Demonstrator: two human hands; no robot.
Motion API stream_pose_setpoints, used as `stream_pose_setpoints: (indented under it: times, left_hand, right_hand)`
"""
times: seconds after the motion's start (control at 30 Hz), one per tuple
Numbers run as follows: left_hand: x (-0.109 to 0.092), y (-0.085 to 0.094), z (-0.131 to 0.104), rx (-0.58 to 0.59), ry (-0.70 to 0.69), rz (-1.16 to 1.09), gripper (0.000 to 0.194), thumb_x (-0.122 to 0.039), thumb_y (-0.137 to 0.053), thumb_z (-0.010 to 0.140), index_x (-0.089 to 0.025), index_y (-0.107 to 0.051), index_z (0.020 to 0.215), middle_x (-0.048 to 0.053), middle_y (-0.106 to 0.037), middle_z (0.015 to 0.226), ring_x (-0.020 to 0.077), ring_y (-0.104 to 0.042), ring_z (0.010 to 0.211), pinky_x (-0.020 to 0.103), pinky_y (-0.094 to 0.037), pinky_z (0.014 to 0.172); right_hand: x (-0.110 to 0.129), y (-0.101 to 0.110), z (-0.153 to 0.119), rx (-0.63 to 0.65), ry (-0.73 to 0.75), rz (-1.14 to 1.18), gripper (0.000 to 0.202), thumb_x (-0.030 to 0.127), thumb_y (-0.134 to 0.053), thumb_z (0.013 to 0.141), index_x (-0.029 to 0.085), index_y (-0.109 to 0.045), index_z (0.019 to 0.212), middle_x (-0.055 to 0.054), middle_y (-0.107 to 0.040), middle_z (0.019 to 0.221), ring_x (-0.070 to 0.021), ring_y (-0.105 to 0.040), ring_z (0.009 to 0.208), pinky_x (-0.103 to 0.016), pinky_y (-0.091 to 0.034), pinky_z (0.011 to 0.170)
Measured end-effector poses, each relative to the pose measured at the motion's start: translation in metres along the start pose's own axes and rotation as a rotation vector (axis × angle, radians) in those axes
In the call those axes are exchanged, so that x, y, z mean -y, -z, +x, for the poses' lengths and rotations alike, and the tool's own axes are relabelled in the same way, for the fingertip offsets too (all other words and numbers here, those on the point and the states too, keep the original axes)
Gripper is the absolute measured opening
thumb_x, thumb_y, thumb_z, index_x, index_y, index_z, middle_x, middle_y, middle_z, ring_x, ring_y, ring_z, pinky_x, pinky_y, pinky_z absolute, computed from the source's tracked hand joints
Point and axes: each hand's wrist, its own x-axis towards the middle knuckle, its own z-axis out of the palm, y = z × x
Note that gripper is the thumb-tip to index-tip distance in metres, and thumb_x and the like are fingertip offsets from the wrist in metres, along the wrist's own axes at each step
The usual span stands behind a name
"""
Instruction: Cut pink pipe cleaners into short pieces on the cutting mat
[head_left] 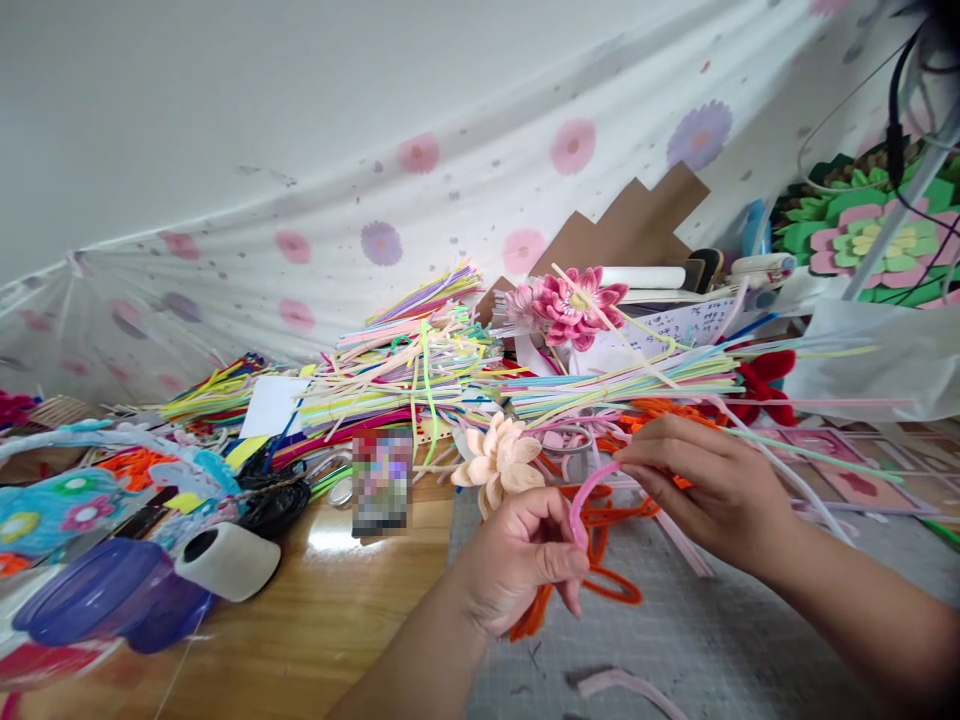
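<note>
My left hand (521, 560) is closed around a cream pipe-cleaner flower (498, 461) and pinches the lower end of a pink pipe cleaner (586, 492). My right hand (701, 480) pinches the upper end of that same pink pipe cleaner, which bends in an arc between the two hands. Orange pipe cleaners (611, 585) loop beneath my left hand over a grey cutting mat (697, 640).
A heap of coloured pipe cleaners (420, 370) lies behind, with a pink flower (574, 305) on top. A tape roll (225, 560), a purple lid (105, 600) and felt flowers (60, 500) sit left on the wooden table (315, 640). A loose pink piece (630, 690) lies near me.
</note>
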Motion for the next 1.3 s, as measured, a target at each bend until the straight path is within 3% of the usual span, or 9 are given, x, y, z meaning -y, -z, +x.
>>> stream_pose_setpoints:
  times: [0.13, 0.2, 0.4, 0.53, 0.63, 0.87, 1.03, 1.13, 1.3]
  left_hand:
    - [-0.002, 0.002, -0.001, 0.091, -0.078, 0.024, 0.033, -0.034, -0.079, 0.063, -0.016, -0.051, 0.064, -0.002, -0.052, 0.065, 0.0072, -0.052, 0.047, 0.02, -0.045, 0.042]
    - [-0.005, 0.003, -0.002, 0.061, -0.177, 0.122, 0.031, -0.035, -0.075, 0.068, -0.017, -0.051, 0.063, -0.002, -0.051, 0.067, 0.0083, -0.053, 0.05, 0.022, -0.044, 0.047]
    - [-0.017, 0.011, -0.013, -0.508, -0.812, 0.805, 0.01, -0.02, -0.062, 0.08, -0.021, -0.058, 0.071, 0.0, -0.055, 0.07, 0.015, -0.053, 0.069, 0.029, -0.043, 0.068]
    - [-0.02, 0.017, -0.011, -0.727, -0.959, 0.771, 0.012, -0.025, -0.059, 0.082, -0.022, -0.056, 0.07, -0.001, -0.054, 0.069, 0.0152, -0.052, 0.067, 0.03, -0.044, 0.068]
    - [-0.026, 0.023, -0.007, -0.738, -0.994, 0.697, 0.013, -0.023, -0.059, 0.081, -0.021, -0.055, 0.07, -0.002, -0.053, 0.068, 0.0141, -0.052, 0.067, 0.029, -0.044, 0.07]
    - [-0.039, 0.034, -0.041, -0.634, -0.835, 0.461, 0.009, -0.02, -0.06, 0.08, -0.02, -0.059, 0.071, 0.0, -0.062, 0.077, 0.0167, -0.059, 0.077, 0.032, -0.048, 0.075]
    - [-0.027, 0.036, -0.072, -0.643, -0.515, 0.728, 0.014, -0.026, -0.061, 0.079, -0.019, -0.061, 0.067, 0.002, -0.063, 0.071, 0.0169, -0.058, 0.072, 0.027, -0.046, 0.067]
    - [-0.026, 0.05, -0.087, -0.772, -0.392, 0.888, 0.018, -0.035, -0.059, 0.079, -0.019, -0.061, 0.07, 0.002, -0.064, 0.071, 0.0188, -0.059, 0.073, 0.028, -0.046, 0.068]
    - [-0.032, 0.103, -0.116, -1.194, -0.183, 1.25, 0.025, -0.046, -0.053, 0.079, -0.021, -0.055, 0.076, 0.0, -0.061, 0.068, 0.0218, -0.059, 0.07, 0.033, -0.046, 0.067]
  right_hand:
    - [-0.002, 0.002, 0.001, 0.028, 0.016, 0.044, 0.012, 0.013, -0.051, 0.094, 0.019, -0.06, 0.097, -0.006, -0.061, 0.081, -0.0191, -0.059, 0.072, -0.03, -0.047, 0.062]
    - [-0.005, 0.004, 0.002, 0.034, 0.004, 0.05, 0.012, 0.013, -0.05, 0.094, 0.02, -0.06, 0.095, -0.006, -0.06, 0.08, -0.0192, -0.059, 0.072, -0.03, -0.047, 0.062]
    - [0.001, 0.005, 0.003, 0.126, -0.045, 0.101, 0.012, 0.012, -0.049, 0.093, 0.019, -0.059, 0.09, -0.005, -0.058, 0.078, -0.0185, -0.056, 0.069, -0.028, -0.043, 0.061]
    - [0.015, -0.004, 0.002, 0.228, -0.064, 0.16, 0.015, 0.013, -0.047, 0.093, 0.018, -0.06, 0.086, -0.003, -0.055, 0.072, -0.017, -0.052, 0.063, -0.027, -0.037, 0.056]
    - [0.013, -0.005, 0.003, 0.235, -0.081, 0.138, 0.017, 0.013, -0.046, 0.093, 0.018, -0.061, 0.086, -0.003, -0.056, 0.073, -0.0172, -0.052, 0.064, -0.026, -0.037, 0.056]
    - [0.003, 0.03, -0.006, 0.313, -0.207, 0.029, 0.02, 0.014, -0.047, 0.092, 0.019, -0.063, 0.082, -0.003, -0.059, 0.074, -0.0174, -0.057, 0.066, -0.025, -0.04, 0.058]
    - [0.01, 0.045, -0.038, 0.453, -0.268, 0.056, 0.021, 0.014, -0.045, 0.095, 0.021, -0.061, 0.084, -0.002, -0.061, 0.076, -0.0171, -0.058, 0.066, -0.026, -0.042, 0.058]
    - [0.007, 0.046, -0.058, 0.5, -0.288, 0.027, 0.021, 0.015, -0.045, 0.096, 0.021, -0.06, 0.083, -0.001, -0.06, 0.075, -0.0174, -0.058, 0.066, -0.026, -0.042, 0.057]
    - [-0.002, 0.039, -0.079, 0.509, -0.261, -0.045, 0.018, 0.018, -0.048, 0.095, 0.023, -0.063, 0.087, -0.003, -0.062, 0.076, -0.0199, -0.06, 0.066, -0.029, -0.046, 0.058]
